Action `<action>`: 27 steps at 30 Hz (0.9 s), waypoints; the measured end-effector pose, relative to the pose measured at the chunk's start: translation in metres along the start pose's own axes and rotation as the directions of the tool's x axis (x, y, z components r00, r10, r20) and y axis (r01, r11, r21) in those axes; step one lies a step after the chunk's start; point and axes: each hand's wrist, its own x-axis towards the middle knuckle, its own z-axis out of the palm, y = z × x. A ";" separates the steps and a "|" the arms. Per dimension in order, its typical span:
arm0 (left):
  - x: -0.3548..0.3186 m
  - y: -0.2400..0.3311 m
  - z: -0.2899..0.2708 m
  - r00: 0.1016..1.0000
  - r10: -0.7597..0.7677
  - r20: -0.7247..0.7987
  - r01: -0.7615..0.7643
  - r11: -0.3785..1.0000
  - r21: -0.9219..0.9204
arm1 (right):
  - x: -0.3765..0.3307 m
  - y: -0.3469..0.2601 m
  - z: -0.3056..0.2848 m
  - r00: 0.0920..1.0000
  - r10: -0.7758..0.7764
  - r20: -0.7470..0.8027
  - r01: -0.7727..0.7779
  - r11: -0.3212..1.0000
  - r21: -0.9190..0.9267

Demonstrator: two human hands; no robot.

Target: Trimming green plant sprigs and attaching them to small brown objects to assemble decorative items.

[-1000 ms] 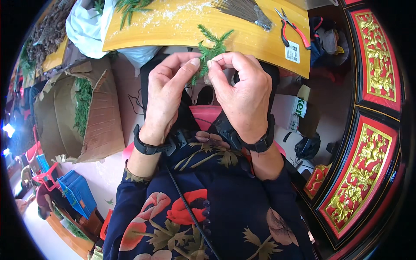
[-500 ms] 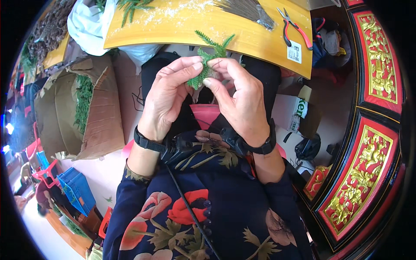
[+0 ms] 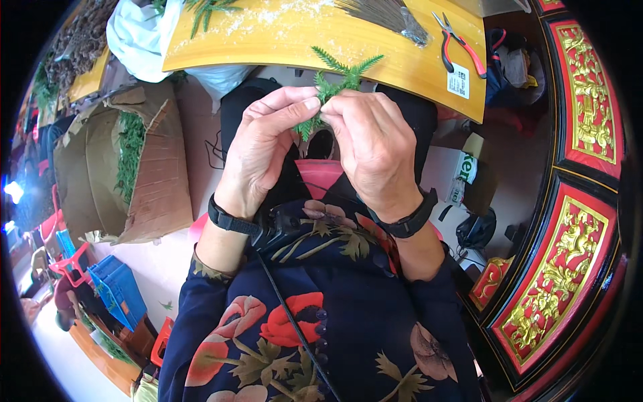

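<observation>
A small green artificial fern sprig (image 3: 338, 77) is pinched between both of my hands above my lap. My left hand (image 3: 264, 144) grips its lower leaves with thumb and forefinger. My right hand (image 3: 372, 144) holds the stem right beside it, fingers curled. The sprig's tips fan out over the edge of a yellow wooden board (image 3: 301, 33). Each wrist wears a black band.
On the board lie a bundle of thin grey wires (image 3: 382, 13), red-handled pliers (image 3: 459, 43) and more green sprigs (image 3: 207, 8). A cardboard box (image 3: 120, 174) with green pieces stands to my left. Red and gold carved panels (image 3: 569, 268) are on the right. Blue crates (image 3: 117, 295) sit lower left.
Both hands have kept hold of the sprig, shifting slightly and working it between the fingertips; the sprig's leaves now stand a little higher over the board edge.
</observation>
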 end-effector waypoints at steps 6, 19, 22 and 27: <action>0.003 -0.011 0.000 0.994 0.104 -0.039 -0.095 0.979 0.180 | 0.000 0.004 -0.001 0.994 -0.081 0.069 0.086 0.993 -0.076; -0.002 -0.026 0.016 0.695 0.707 0.135 -0.481 0.316 0.818 | -0.005 0.002 0.000 0.995 0.066 0.081 -0.076 0.989 0.130; -0.002 -0.023 0.016 0.674 0.725 0.140 -0.472 0.277 0.837 | -0.005 -0.002 -0.003 0.988 0.138 0.064 -0.148 0.969 0.199; -0.001 -0.014 0.016 0.654 0.738 0.166 -0.471 0.226 0.853 | 0.018 0.003 -0.032 0.904 0.326 0.278 -0.398 0.879 0.263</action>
